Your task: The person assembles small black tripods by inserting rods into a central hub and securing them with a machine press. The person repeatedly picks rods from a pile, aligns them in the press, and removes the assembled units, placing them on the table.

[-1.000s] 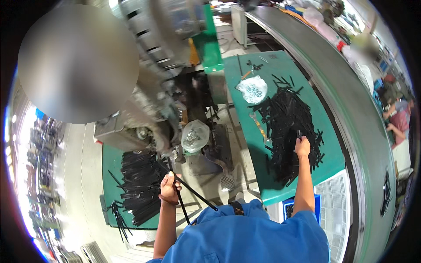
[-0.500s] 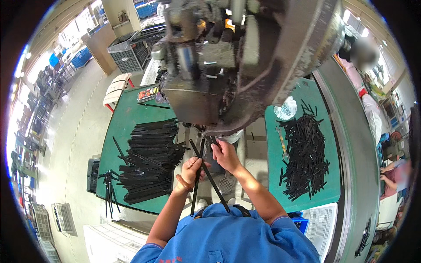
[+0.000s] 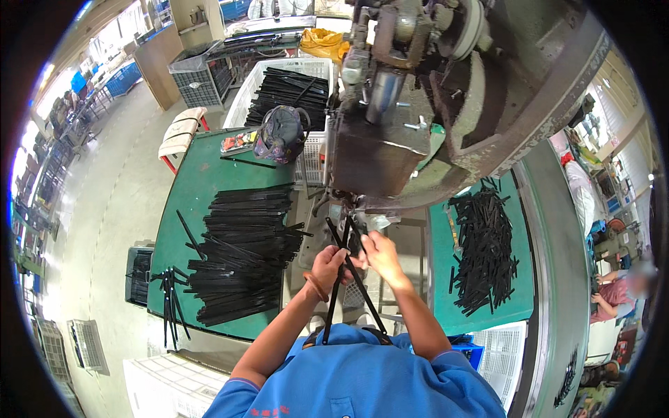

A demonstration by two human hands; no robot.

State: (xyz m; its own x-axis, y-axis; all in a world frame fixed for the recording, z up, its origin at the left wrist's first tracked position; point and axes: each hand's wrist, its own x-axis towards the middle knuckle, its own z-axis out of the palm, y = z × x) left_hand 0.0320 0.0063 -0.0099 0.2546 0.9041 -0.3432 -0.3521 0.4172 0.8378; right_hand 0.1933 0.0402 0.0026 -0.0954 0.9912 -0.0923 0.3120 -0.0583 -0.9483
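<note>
My left hand [image 3: 327, 263] and my right hand [image 3: 376, 251] are close together under the big grey press machine [image 3: 390, 139]. Between them they hold two long black strips [image 3: 339, 275] crossed like an X, whose upper ends reach into the machine's jaw [image 3: 350, 221]. The left hand grips the strip that runs down to my left, while the right hand pinches a short black piece at the crossing. A brown band circles my left wrist. A heap of long black strips [image 3: 240, 247] lies to my left, and a pile of short black pieces [image 3: 484, 247] to my right.
Both piles rest on green tables [image 3: 195, 188]. A white crate of black strips [image 3: 286, 90] and a dark bag [image 3: 280, 134] stand behind the left table. A white bin [image 3: 509, 352] is at lower right. Another seated person [image 3: 617, 292] is at the far right.
My right hand came off the short-piece pile on the right and joined the left hand at the machine. My view swung left and both hands now hold the crossed strips under the jaw.
</note>
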